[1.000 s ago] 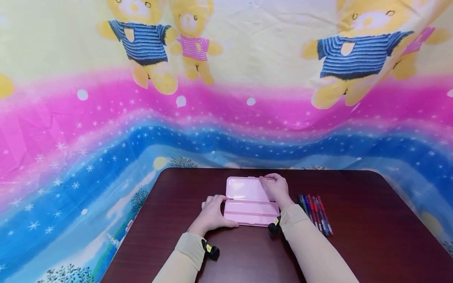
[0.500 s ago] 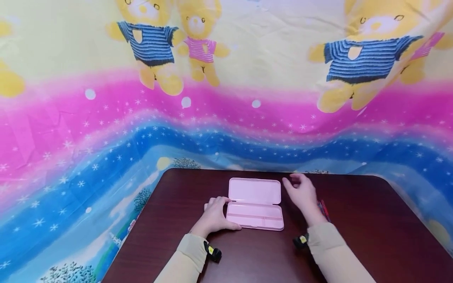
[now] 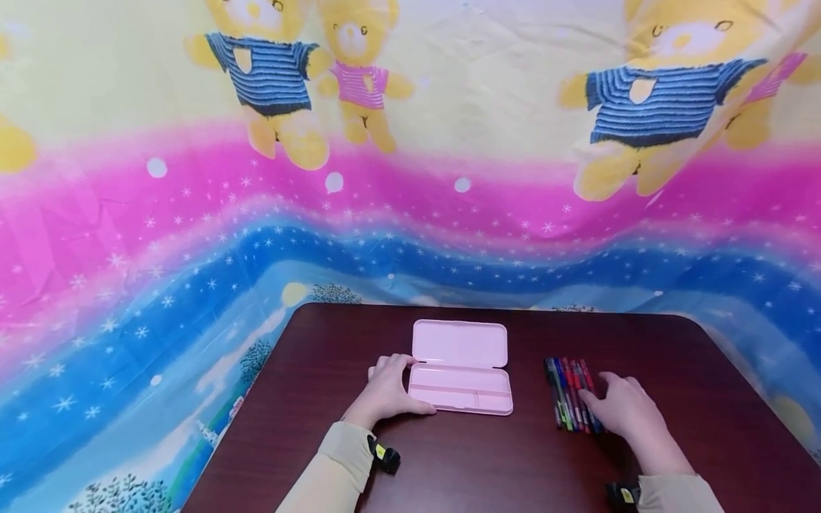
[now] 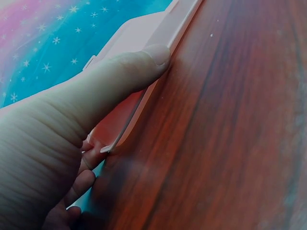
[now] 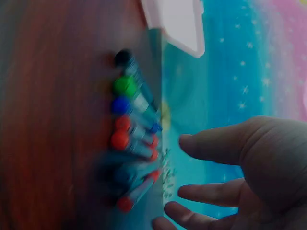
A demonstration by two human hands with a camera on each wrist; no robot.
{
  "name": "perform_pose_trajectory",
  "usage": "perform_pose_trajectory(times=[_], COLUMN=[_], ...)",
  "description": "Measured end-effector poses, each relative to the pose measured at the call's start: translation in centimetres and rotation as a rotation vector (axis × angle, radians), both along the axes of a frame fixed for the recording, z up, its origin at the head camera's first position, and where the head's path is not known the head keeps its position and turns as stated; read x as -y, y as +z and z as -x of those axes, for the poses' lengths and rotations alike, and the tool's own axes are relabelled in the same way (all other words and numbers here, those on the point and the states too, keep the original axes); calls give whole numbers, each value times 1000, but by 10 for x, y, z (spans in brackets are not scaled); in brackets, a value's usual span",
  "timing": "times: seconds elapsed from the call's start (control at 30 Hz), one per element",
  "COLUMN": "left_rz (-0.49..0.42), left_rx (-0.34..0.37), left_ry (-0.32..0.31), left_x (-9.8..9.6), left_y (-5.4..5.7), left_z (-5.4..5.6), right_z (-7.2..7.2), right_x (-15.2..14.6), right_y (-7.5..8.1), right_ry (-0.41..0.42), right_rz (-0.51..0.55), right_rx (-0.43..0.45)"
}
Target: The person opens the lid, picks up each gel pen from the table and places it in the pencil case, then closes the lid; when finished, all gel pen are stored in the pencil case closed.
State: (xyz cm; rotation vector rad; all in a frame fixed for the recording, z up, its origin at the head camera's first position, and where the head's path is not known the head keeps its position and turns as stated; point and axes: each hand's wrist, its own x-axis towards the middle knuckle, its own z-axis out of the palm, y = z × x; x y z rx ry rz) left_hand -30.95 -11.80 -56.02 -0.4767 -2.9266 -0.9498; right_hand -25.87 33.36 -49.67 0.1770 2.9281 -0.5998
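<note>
A pink pencil case (image 3: 442, 402) lies open on the table, its lid (image 3: 459, 343) folded back and its compartments bare. My left hand (image 3: 388, 390) grips the case's left end, thumb along the front edge and fingers around the side. The left wrist view has the thumb across the wall of the pencil case (image 4: 144, 103). My right hand (image 3: 625, 407) hovers at the right side of a row of pens (image 3: 567, 395), fingers apart and holding nothing. In the right wrist view, the pens (image 5: 136, 136) show black, green, blue and red ends; contact with the hand is not visible.
The dark wooden table (image 3: 487, 463) has rounded far corners. Behind it hangs a curtain (image 3: 410, 214) printed with bears and snowflakes, close to the far edge. A black wrist camera (image 3: 385, 456) sits at the left cuff.
My right hand has let go of the lid, which lies folded back, and has moved right and toward me to the pens. The left hand has stayed on the pencil case.
</note>
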Motion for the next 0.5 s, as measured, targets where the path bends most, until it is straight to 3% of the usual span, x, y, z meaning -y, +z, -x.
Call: perform_pose_trajectory(times=[0.27,0.5], left_rz=[-3,5], left_rx=[9,-7], left_ry=[-2,-7], left_x=[0,1], left_y=[-1,-2], left_z=[-1,0], right_z=[-4,-5], right_x=[-7,-6], right_y=[-9,-11], right_ry=[-12,-23], right_rz=[8,37], right_rx=[93,79])
